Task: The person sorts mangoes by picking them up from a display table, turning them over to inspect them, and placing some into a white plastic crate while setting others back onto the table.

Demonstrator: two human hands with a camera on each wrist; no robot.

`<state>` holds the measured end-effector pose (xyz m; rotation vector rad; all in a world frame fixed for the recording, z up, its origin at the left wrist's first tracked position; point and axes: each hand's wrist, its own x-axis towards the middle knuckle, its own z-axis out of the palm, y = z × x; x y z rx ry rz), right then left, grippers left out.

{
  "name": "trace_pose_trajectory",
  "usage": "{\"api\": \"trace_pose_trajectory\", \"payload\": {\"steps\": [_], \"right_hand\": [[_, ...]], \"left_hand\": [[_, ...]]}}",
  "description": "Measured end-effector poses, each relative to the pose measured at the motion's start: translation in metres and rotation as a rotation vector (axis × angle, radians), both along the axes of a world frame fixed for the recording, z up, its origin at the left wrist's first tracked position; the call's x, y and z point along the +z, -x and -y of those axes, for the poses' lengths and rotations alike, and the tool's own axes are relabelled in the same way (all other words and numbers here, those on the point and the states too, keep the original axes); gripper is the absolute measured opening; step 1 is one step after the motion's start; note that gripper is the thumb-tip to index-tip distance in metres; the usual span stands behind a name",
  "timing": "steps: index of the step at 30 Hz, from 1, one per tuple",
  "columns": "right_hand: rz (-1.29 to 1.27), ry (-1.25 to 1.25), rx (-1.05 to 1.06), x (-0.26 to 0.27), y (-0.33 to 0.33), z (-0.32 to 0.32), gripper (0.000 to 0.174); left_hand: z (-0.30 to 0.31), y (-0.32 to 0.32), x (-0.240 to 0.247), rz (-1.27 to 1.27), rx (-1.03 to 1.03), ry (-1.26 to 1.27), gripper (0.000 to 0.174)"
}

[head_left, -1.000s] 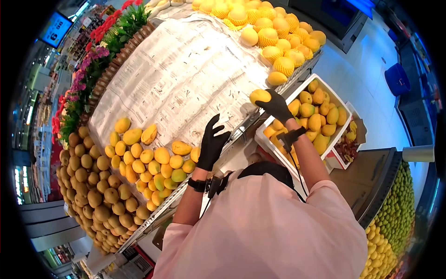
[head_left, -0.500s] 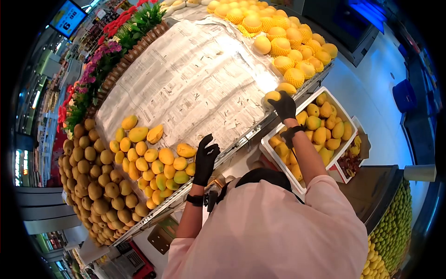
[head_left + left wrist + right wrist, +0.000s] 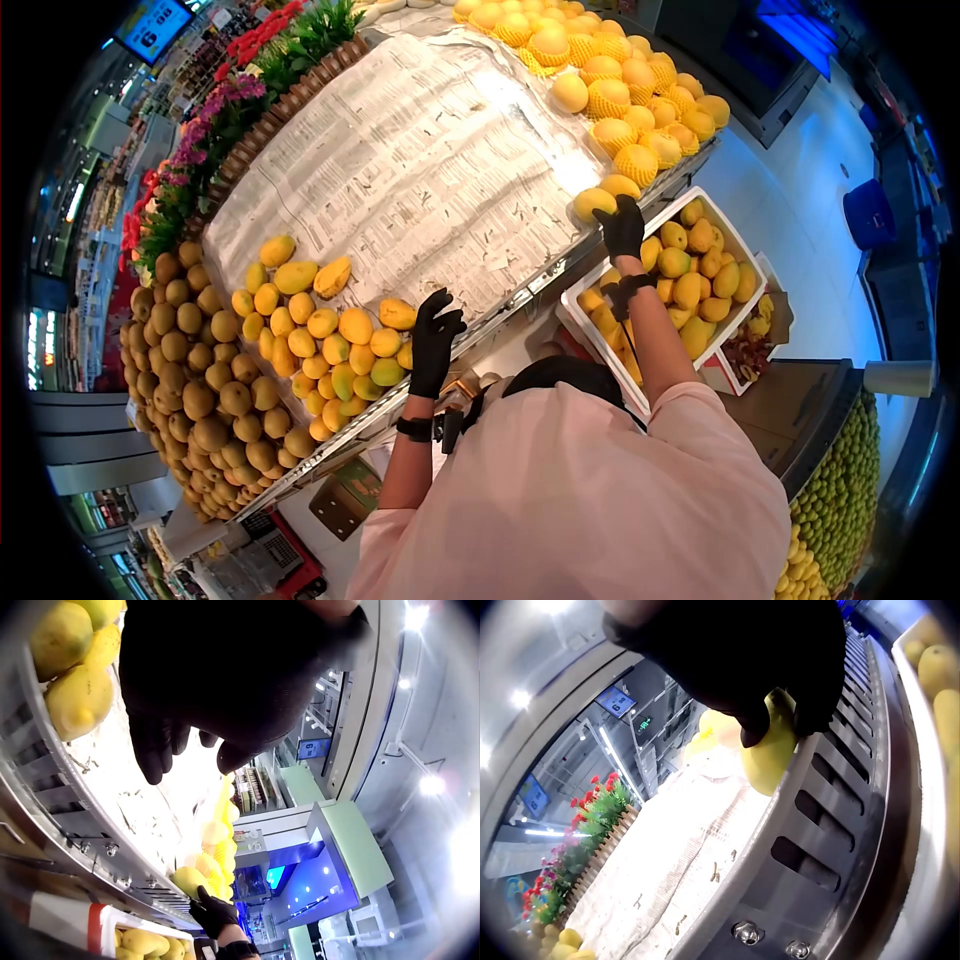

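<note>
In the head view my black-gloved right hand [image 3: 624, 230] is at the stand's front edge, with thumb and fingers on a yellow mango [image 3: 588, 206]. The right wrist view shows that mango [image 3: 768, 766] between thumb and fingers, lying just inside the slotted metal rail [image 3: 810, 817]. Right behind it rests another mango [image 3: 621, 186]. My left hand [image 3: 432, 345], gloved too, hovers over the rail beside a group of mangoes [image 3: 355, 325]. Its fingers are loosely bent and nothing is in them, as the left wrist view of that hand [image 3: 217, 682] shows.
A white foam box [image 3: 572, 312] of mangoes stands below the rail at right. Newspaper [image 3: 420, 150] covers the sloping stand. Net-wrapped yellow fruit [image 3: 607, 98] is piled at the far end, round brown fruit [image 3: 200, 400] at the left. Artificial flowers [image 3: 190, 155] line the back fence.
My right hand has lowered the mango onto the newspaper next to the other one. The left hand has dropped back slightly toward the mango group, while the head view has shifted a little.
</note>
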<state>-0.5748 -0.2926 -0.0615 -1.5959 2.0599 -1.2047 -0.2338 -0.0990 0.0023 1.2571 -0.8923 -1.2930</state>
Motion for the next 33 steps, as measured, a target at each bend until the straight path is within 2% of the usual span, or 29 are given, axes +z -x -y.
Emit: {"api": "trace_pose_trajectory", "payload": {"steps": [5,6,7,8,10,13,14,15,16,17,18,19,20,21,22,23,24,25,27,28,30,31,33], "right_hand": [[0.017,0.015,-0.048,-0.007,0.013,-0.011,0.050],[-0.021,0.014,-0.054,-0.006,0.017,-0.015,0.049],[-0.061,0.011,-0.058,-0.007,0.020,-0.019,0.048],[0.013,-0.009,-0.050,-0.006,0.025,-0.026,0.039],[0.060,-0.145,-0.051,-0.004,0.027,-0.036,0.033],[0.199,-0.224,0.055,-0.014,0.022,-0.041,0.035],[0.340,-0.260,0.130,-0.019,0.021,-0.045,0.032],[0.480,-0.301,0.206,-0.001,0.009,-0.056,0.031],[0.483,-0.416,0.218,0.023,-0.004,-0.065,0.032],[0.554,-0.409,0.258,0.017,-0.009,-0.067,0.033],[0.554,-0.467,0.281,0.015,-0.013,-0.068,0.035],[0.555,-0.527,0.305,0.012,-0.015,-0.067,0.038],[0.532,-0.539,0.314,0.004,-0.018,-0.066,0.038],[0.513,-0.532,0.342,0.008,-0.023,-0.069,0.037],[0.519,-0.549,0.376,0.002,-0.024,-0.066,0.036],[0.524,-0.566,0.409,-0.005,-0.027,-0.064,0.036],[0.493,-0.544,0.412,0.003,-0.036,-0.068,0.035],[0.472,-0.558,0.439,0.003,-0.044,-0.068,0.035],[0.508,-0.618,0.443,0.011,-0.066,-0.071,0.034],[0.554,-0.607,0.526,0.008,-0.076,-0.073,0.033],[0.589,-0.614,0.649,0.002,-0.098,-0.077,0.026],[0.579,-0.592,0.663,0.000,-0.106,-0.079,0.022],[0.559,-0.545,0.692,-0.005,-0.124,-0.086,0.014]], "left_hand": [[-0.005,-0.006,0.001,0.011,0.016,-0.005,0.046],[-0.005,-0.007,0.002,0.023,0.008,0.014,0.044],[-0.005,-0.007,0.004,-0.020,0.037,0.023,0.035],[-0.006,-0.011,0.002,0.006,0.039,0.039,0.028],[-0.012,-0.018,0.002,0.058,0.056,0.062,0.019],[-0.018,-0.029,0.003,0.082,0.064,0.087,0.029],[-0.021,-0.031,0.003,0.027,0.105,0.084,0.032],[-0.025,-0.041,-0.009,-0.009,0.106,0.083,0.033],[-0.029,-0.051,-0.027,0.070,0.184,0.097,0.020],[-0.034,-0.057,-0.039,0.152,0.265,0.108,0.011],[-0.038,-0.061,-0.032,1.048,0.224,0.310,0.020],[-0.036,-0.068,-0.042,1.226,0.341,0.474,0.005],[-0.043,-0.077,-0.065,1.054,0.381,0.420,0.006],[-0.053,-0.079,-0.052,0.427,0.323,0.223,0.011],[-0.063,-0.079,-0.038,-0.201,0.451,0.032,0.018],[-0.069,-0.084,-0.036,0.373,0.364,0.138,0.017],[-0.074,-0.089,-0.034,0.955,0.405,0.230,0.017],[-0.080,-0.097,-0.040,1.187,0.391,0.289,0.017],[-0.095,-0.102,-0.040,0.954,0.473,0.211,0.014],[-0.101,-0.103,-0.039,0.834,0.509,0.179,0.013],[-0.117,-0.113,-0.036,0.961,0.566,0.100,0.009],[-0.121,-0.115,-0.033,1.080,0.565,0.197,0.009],[-0.128,-0.118,-0.022,1.060,0.572,0.195,0.010]]}}
